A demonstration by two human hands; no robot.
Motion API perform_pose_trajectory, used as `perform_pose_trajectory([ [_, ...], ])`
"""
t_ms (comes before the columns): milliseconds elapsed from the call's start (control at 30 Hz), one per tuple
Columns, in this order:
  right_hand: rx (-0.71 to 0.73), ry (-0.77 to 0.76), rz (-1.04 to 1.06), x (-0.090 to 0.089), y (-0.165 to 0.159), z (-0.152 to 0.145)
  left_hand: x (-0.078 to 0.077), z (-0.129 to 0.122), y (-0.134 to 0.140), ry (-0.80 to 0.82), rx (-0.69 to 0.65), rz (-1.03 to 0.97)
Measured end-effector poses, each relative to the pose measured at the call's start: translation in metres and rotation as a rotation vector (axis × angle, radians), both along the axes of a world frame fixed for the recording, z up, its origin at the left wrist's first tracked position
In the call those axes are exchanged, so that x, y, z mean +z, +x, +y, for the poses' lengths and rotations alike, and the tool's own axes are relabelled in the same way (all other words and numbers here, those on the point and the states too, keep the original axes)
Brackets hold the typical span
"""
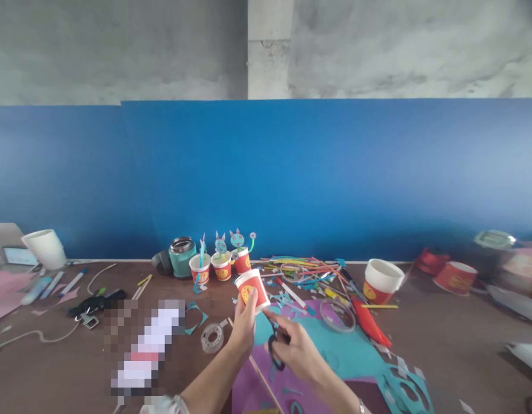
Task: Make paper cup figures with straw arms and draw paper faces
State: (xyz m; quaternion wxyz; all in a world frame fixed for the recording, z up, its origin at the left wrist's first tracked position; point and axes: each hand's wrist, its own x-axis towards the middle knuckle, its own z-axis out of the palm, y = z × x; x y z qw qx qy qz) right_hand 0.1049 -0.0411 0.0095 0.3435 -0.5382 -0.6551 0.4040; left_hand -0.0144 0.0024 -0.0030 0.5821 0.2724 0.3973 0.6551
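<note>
My left hand (245, 323) is closed around a red and white paper cup (259, 287) with a yellow print, held tilted above the table. In my right hand (297, 344) is a pair of scissors (274, 348) with dark handles, my fingers around the loops. The scissors' tip is close to the cup's lower edge; whether it touches the cup I cannot tell. Below my hands lie a sheet of teal paper (352, 351) and a sheet of purple paper (257, 385). A roll of clear tape (213, 338) rests left of my left forearm.
Three decorated cups (222, 269) with paper figures stand at the back, beside a teal jar (182, 261). Colored pipe cleaners (300, 264) lie behind my hands. Stacked paper cups (381, 280) and a red pouch (369, 322) are to the right. Pens (52, 286) lie far left.
</note>
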Motion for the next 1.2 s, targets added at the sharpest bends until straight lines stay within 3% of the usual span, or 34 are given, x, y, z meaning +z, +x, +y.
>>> perform_pose_trajectory([
  [133,-0.021,0.192,-0.343,0.006,0.001,-0.007,0.002,-0.003,-0.005,0.010,-0.004,0.012],
  [433,-0.049,0.349,-0.627,0.007,0.006,-0.009,-0.004,0.008,0.001,-0.014,-0.100,-0.114],
  [600,-0.041,0.108,-0.262,0.005,0.005,-0.002,-0.006,0.008,-0.002,0.085,-0.165,-0.117],
  [800,-0.004,-0.345,0.531,0.017,0.006,-0.004,-0.010,0.011,-0.004,0.139,-0.117,-0.110],
  [900,0.016,-0.486,0.613,0.020,0.008,-0.004,-0.012,0.012,-0.004,0.123,-0.135,-0.115],
  [967,0.028,-0.363,0.482,0.017,0.007,-0.003,-0.012,0.011,-0.004,0.100,-0.173,-0.109],
  [1100,-0.071,0.104,-0.106,0.007,0.006,-0.004,-0.011,0.008,-0.003,0.047,-0.206,-0.081],
  [1200,-0.085,0.246,-0.293,0.002,0.005,-0.005,-0.006,0.006,-0.003,0.065,-0.194,-0.085],
])
